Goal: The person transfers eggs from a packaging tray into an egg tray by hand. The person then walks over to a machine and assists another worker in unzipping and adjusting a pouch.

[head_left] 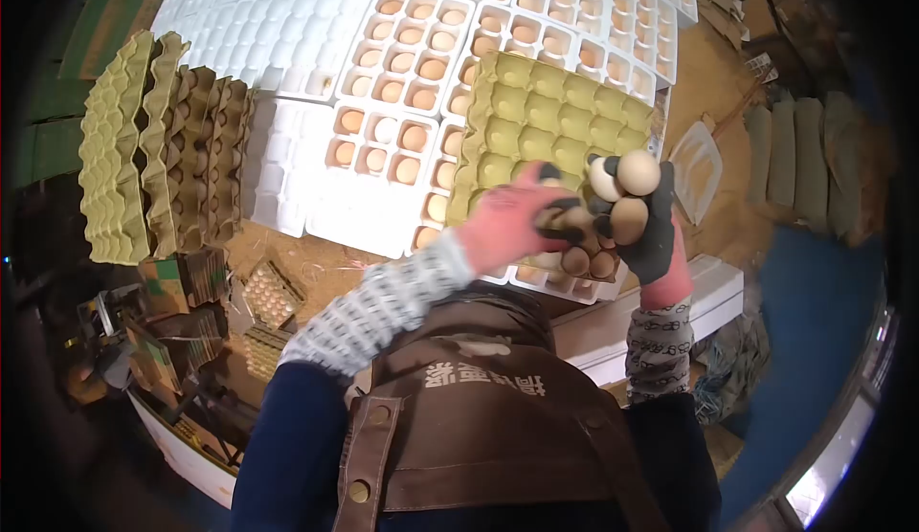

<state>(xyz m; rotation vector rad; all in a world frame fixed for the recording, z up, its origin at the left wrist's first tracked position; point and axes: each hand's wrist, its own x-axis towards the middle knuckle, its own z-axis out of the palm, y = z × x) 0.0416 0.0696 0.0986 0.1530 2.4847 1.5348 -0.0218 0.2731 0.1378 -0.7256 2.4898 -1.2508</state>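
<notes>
In the head view, the eggs (639,172) worth watching sit in the right hand (654,240), just off the right edge of a yellow pulp tray (536,111) near its near right corner. The right grip is full: a small cluster cradled between palm and dark glove fingers, egg against egg. The left hand (503,216) is over the tray's near edge, curled in close to some brown eggs (575,261) at that same corner; it is too blurred for me to tell whether its grip has closed on one, or whether those eggs rest in cups. From here I'd judge each egg light, smooth and brittle, stiff until it cracks, and apt to roll or knock its neighbour when several share a palm. I'd take one around its middle with soft fingertips and spread the pressure, never pinching at a point; the gloves probably help against slipping. The pulp tray looks light and somewhat bendy, best held by opposite edges. Past its left edge lie white trays (330,228), some cupping more eggs, and farther left, beyond them, stands a stack of pulp trays (120,159) on edge.
</notes>
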